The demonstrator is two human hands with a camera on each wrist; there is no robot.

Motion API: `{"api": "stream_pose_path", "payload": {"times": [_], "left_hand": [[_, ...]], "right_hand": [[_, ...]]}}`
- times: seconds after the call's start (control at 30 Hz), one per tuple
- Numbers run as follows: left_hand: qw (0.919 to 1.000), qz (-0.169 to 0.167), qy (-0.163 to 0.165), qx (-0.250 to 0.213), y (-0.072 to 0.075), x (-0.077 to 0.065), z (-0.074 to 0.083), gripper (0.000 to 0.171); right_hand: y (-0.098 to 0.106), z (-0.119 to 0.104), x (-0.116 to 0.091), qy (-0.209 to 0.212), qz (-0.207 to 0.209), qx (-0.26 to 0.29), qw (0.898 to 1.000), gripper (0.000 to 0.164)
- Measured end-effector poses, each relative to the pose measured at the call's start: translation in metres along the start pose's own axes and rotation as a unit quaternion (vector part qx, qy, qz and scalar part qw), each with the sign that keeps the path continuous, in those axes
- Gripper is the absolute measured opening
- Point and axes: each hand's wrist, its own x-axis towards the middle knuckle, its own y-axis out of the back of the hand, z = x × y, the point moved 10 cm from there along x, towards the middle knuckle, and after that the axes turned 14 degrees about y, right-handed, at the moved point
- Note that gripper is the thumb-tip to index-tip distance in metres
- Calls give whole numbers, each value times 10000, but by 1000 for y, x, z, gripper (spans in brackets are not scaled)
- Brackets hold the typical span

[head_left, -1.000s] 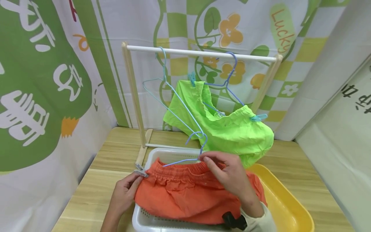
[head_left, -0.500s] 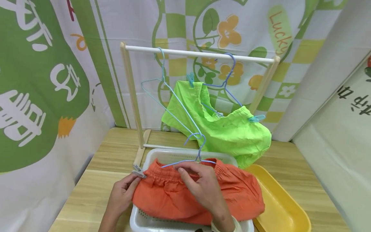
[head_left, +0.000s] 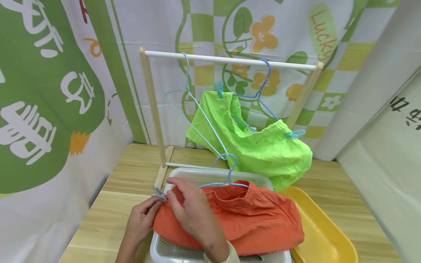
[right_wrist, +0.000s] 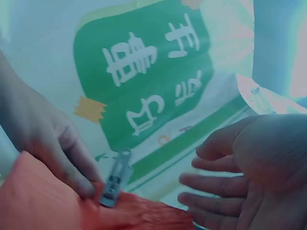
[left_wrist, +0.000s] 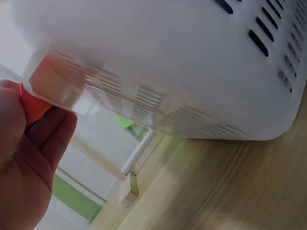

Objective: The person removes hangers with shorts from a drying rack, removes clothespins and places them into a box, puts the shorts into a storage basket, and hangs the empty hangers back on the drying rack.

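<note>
Orange garment: the gathered-waist piece (head_left: 260, 219) lies across the white basket (head_left: 194, 176), its right end reaching over the edge of the yellow tray (head_left: 323, 233).
Left hand: at the garment's left end, the left hand (head_left: 139, 219) pinches a fold of orange cloth between thumb and fingers.
Right hand: the right hand (head_left: 195, 212) is above the left part of the waistband, palm facing left, fingers apart and loosely extended, grip wide and holding nothing.
Grey clip: the small clip (head_left: 160, 196) stands on the waistband's left end, just beside the left fingertips.
Lower hanger: the blue wire hanger (head_left: 229, 178) has its arms at the waistband opening and its hook pointing up; I cannot tell whether the hook touches the pale hanger (head_left: 188, 82) behind it.
Rack: the far rail (head_left: 230, 61) carries the pale hanger on the left and, on the right, a violet-blue hanger (head_left: 260, 95) bearing the lime garment (head_left: 263, 153).
Turquoise clips: one (head_left: 219, 90) sits at each end of the lime waistband.
</note>
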Motion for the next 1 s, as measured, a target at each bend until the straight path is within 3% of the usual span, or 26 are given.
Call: {"api": "stream_pose_path", "payload": {"times": [0.2,0.5,0.7,0.9,1.0], "left_hand": [[9996,88,177,193,4,-2,0,18],[9997,193,118,81,5,-4,-1,16],[9994,248,141,175,6,-3,0,14],[9994,96,5,322,5,-1,1,16],[9993,20,-59,371,4,-1,2,17]], "right_hand": [[-22,-9,7,176,-573,-1066,9925,42],[-47,-9,11,252,-1274,-1764,9757,46],[-52,-11,9,540,-1169,-2175,9675,46],[-52,-15,9,818,-945,-2494,9603,31],[-52,-16,9,859,-956,-2529,9589,31]]}}
